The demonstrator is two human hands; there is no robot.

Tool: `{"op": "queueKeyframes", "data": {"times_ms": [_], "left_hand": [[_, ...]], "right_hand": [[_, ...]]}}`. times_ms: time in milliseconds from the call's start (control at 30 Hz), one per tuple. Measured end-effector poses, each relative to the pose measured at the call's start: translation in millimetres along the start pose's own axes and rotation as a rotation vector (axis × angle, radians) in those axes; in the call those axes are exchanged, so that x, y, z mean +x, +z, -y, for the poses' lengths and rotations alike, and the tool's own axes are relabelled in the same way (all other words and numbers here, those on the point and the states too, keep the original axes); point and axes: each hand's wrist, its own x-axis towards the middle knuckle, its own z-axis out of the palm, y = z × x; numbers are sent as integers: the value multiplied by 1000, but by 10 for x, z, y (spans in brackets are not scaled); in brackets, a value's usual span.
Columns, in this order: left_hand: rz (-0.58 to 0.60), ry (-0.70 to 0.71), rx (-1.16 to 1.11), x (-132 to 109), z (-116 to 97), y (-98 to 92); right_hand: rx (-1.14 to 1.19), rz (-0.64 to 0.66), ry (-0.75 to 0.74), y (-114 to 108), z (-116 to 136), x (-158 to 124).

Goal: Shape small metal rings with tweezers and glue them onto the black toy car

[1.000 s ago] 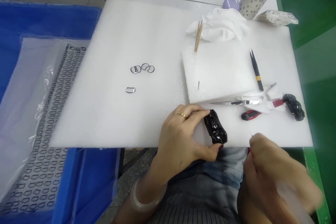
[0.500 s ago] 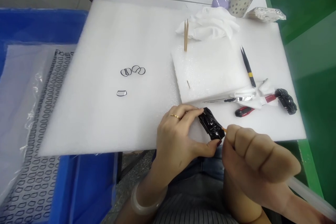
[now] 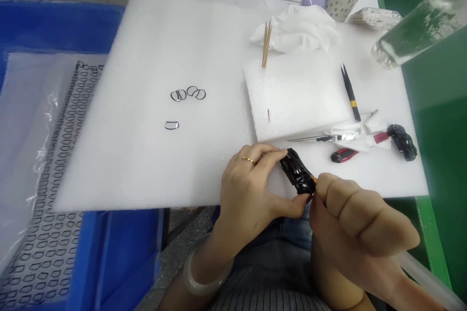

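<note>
My left hand (image 3: 251, 189), with a gold ring, pinches a glossy black toy car body (image 3: 298, 174) at the near edge of the white foam sheet (image 3: 146, 155). My right hand (image 3: 361, 223) is curled closed around a thin wooden stick whose orange tip (image 3: 314, 180) touches the car's near end. A second black car body (image 3: 402, 141) lies at the right of the sheet. Several small black window-frame rings (image 3: 188, 94) lie loose near the middle of the sheet, with one more (image 3: 171, 125) below them.
A smaller foam block (image 3: 295, 92) holds upright wooden sticks (image 3: 266, 44). Black tweezers (image 3: 350, 92), silver tweezers (image 3: 321, 138), a red-handled tool (image 3: 346, 154) and white cloths (image 3: 299, 29) lie around it. At left, a blue bin (image 3: 120, 252) holds a printed sheet of ring parts (image 3: 54, 214). A clear bottle (image 3: 419, 24) juts in at upper right.
My right hand came in from the lower right, closed on a stick, and brought its tip to the car. The left hand kept hold of the car. A clear bottle entered at upper right.
</note>
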Motion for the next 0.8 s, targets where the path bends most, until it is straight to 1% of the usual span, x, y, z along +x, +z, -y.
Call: {"op": "queueKeyframes", "data": {"times_ms": [33, 67, 100, 233, 333, 433, 467, 533, 600, 700, 733, 767, 800], "left_hand": [[-2, 1, -1, -2, 0, 2], [-4, 1, -2, -4, -1, 3], [-7, 0, -3, -6, -3, 5], [-7, -8, -5, -7, -9, 11], [-14, -7, -6, -10, -5, 15], [-22, -10, -1, -13, 0, 19], [-22, -10, 1, -13, 1, 21], [-25, -6, 2, -13, 1, 26], [-25, -4, 2, -13, 0, 30], [-28, -8, 2, -12, -1, 35], [-30, -6, 3, -11, 1, 36], [-33, 0, 4, -11, 2, 36], [-36, 6, 5, -11, 5, 37]], "right_hand": [[42, -76, -86, 43, 26, 48], [82, -125, -152, 87, 51, 93], [119, -138, -191, 128, 75, 132], [177, -100, -207, 229, 139, 197], [166, -128, -214, 259, 157, 186], [140, -197, -192, 286, 171, 183], [124, -203, -191, 297, 180, 183], [52, -173, -180, 317, 211, 172], [-27, -148, -124, 331, 271, 144], [-72, -180, -33, 300, 410, 150], [-89, -161, -10, 267, 455, 196], [-126, -92, 35, 226, 488, 273], [-178, 5, 86, 180, 504, 383]]}}
